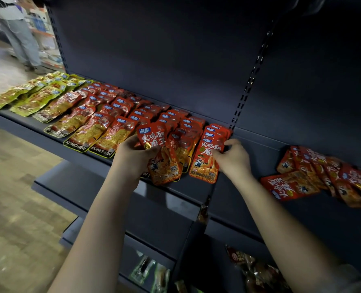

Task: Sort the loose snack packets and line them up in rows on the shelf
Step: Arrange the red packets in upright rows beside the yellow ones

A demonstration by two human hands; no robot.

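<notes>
Dark shelf (171, 199): left hand (133, 155) grips a red packet (158, 153), right hand (234, 157) pinches the row's front packet (205, 163)

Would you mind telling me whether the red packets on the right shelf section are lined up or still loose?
Still loose: the red packets lie in an overlapping, skewed heap, unlike the neat rows further left.

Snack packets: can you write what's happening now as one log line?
left hand: holds red packet | right hand: on rightmost row's front packet | loose red pile: unsorted, right
</notes>
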